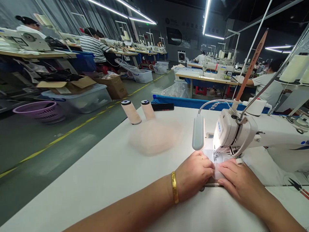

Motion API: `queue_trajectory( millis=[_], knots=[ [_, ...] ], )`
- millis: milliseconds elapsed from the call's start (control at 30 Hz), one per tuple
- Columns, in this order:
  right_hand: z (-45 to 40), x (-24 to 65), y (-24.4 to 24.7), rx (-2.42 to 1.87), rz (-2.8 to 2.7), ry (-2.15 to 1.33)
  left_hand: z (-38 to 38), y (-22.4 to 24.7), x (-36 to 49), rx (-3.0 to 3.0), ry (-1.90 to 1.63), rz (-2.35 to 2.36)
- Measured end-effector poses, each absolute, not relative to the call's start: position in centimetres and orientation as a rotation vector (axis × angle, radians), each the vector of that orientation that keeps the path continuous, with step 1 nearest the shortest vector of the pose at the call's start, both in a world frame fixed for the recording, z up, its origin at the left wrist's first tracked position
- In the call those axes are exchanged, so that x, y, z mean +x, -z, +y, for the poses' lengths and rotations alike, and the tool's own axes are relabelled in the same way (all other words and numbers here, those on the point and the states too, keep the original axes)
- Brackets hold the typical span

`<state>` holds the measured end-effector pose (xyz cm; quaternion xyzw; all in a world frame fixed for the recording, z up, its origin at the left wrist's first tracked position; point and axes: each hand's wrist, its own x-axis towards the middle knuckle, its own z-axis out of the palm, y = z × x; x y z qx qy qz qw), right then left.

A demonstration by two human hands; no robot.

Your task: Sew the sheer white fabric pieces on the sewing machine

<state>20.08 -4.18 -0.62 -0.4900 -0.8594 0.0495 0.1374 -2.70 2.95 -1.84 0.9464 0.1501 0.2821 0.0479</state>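
Worn on the head, the camera looks forward and down over the white tabletop, close to the left hand and right hand at four o'clock and sewing machine at three, reaching the distant far wall at twelve.

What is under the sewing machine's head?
Sheer, pale material shows there, running out between the left hand and right hand; whatever those hands cover can't be seen.

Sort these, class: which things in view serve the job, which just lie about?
Seemingly in use: left hand, right hand, pale sheer material between them, sewing machine, lamp.

Seemingly lying about: purple basket, open cardboard box, black flat object, red-handled snips.
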Motion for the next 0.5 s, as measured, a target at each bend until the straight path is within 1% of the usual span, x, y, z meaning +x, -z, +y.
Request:
queue_trajectory(
  millis=[500],
  knots=[
    [-3.3, 20.1, 0.9, -1.436, -2.436, -0.057, 4.2, 1.3, -2.3, 2.934, -0.812, 0.549]
  ],
)
